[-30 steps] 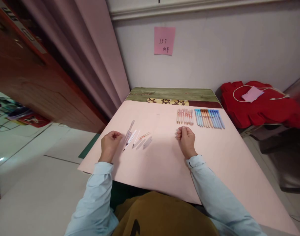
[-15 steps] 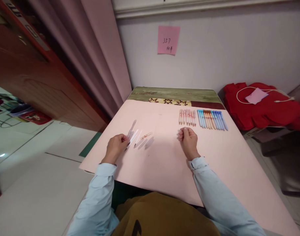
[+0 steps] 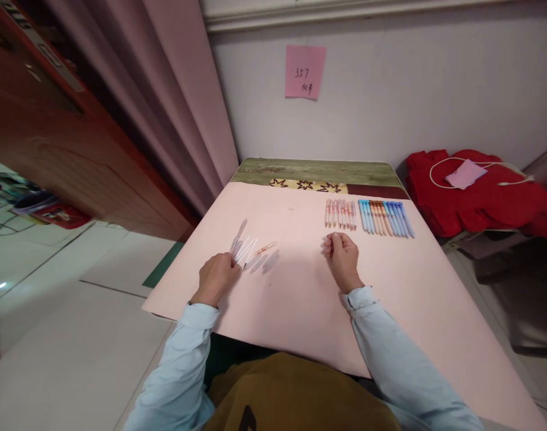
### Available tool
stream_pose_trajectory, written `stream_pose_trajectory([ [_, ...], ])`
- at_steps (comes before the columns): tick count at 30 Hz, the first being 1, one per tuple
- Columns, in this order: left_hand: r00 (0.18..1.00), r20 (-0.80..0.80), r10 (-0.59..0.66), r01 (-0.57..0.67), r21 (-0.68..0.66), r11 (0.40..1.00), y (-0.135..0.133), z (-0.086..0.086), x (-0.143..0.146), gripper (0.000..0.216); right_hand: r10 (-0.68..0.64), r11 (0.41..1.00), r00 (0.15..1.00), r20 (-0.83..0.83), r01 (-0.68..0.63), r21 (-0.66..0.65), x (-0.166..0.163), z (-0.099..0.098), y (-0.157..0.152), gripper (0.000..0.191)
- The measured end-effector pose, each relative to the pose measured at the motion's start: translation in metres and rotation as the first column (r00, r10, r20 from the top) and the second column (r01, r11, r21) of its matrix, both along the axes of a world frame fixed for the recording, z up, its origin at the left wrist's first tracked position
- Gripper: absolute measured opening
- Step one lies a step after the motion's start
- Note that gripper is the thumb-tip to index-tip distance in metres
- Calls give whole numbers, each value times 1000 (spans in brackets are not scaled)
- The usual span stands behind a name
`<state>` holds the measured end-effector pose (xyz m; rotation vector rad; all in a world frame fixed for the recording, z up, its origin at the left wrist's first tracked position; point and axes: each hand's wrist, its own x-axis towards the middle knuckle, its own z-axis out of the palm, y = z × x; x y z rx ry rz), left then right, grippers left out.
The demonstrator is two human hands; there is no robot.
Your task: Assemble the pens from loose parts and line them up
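My left hand [image 3: 217, 278] is closed at the near end of a small group of pen parts on the left of the table. Its fingertips touch the lower ends of the thin white pen refills [image 3: 245, 250], and what they grip is hidden. Clear pen barrels [image 3: 238, 236] lie just beyond those fingers. To their right are a clear pen piece with orange marks [image 3: 267, 248] and several translucent grey pieces [image 3: 270, 261]. My right hand [image 3: 343, 257] rests on the table with its fingers curled, and nothing shows in them.
Pens with red marks [image 3: 340, 214] lie in a row at the back right. Beside them is a row of blue and brown pens [image 3: 387, 218]. Pink paper [image 3: 295, 311] covers the table. Red cloth [image 3: 480, 206] with a white cable is at the right.
My left hand has moved slightly right and now covers the dark lower tips of the refills. The right hand stays where it was.
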<state>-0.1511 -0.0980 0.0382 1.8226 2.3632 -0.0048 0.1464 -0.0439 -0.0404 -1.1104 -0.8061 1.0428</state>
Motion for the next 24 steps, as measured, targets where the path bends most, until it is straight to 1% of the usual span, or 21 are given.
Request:
stream_pose_trajectory([
  [2, 1000, 12, 3, -4, 56, 998, -1, 3, 4, 15, 6, 1000, 1000, 8, -6, 4, 0, 2, -1, 36],
  [3, 999, 47, 15, -19, 98, 995, 0, 5, 7, 15, 19, 1000, 1000, 16, -19, 9, 0, 4, -2, 35],
  [5, 984, 176, 18, -49, 177, 983, 2, 9, 16, 13, 93, 995, 995, 40, -94, 22, -1, 9, -6, 32],
  [6, 967, 255, -6, -49, 209, 977, 3, 11, 22, 12, 163, 986, 985, 56, -165, 23, -3, 12, -8, 31],
  [7, 943, 330, -46, -35, 234, 972, 4, 12, 30, 11, 254, 967, 964, 79, -256, 14, -4, 15, -11, 30],
  [8, 915, 392, -98, -6, 257, 966, 4, 13, 40, 10, 354, 935, 930, 103, -355, -4, -6, 18, -14, 29],
  [10, 861, 469, -197, 65, 283, 957, 4, 11, 63, 8, 525, 850, 839, 142, -523, -53, -10, 23, -21, 29],
  [12, 831, 473, -293, 156, 307, 939, 3, 7, 86, 5, 618, 785, 766, 176, -615, -76, -14, 25, -25, 29],
  [14, 815, 453, -362, 219, 337, 916, 1, 3, 105, 5, 641, 761, 734, 225, -646, -61, -17, 25, -28, 27],
  [17, 793, 449, -412, 260, 362, 895, 3, -4, 118, 8, 622, 768, 728, 286, -640, -41, -17, 23, -27, 29],
  [20, 738, 516, -434, 273, 360, 892, 13, -8, 111, 12, 566, 815, 788, 242, -579, -24, -16, 25, -25, 30],
  [21, 736, 526, -425, 263, 357, 896, 19, -10, 105, 13, 542, 834, 815, 206, -551, -17, -16, 26, -25, 30],
  [22, 759, 513, -401, 238, 354, 904, 25, -11, 97, 13, 511, 856, 844, 163, -516, -13, -15, 28, -24, 31],
  [24, 860, 400, -315, 176, 347, 921, 37, -13, 82, 8, 445, 896, 893, 70, -445, -18, -15, 30, -22, 33],
])
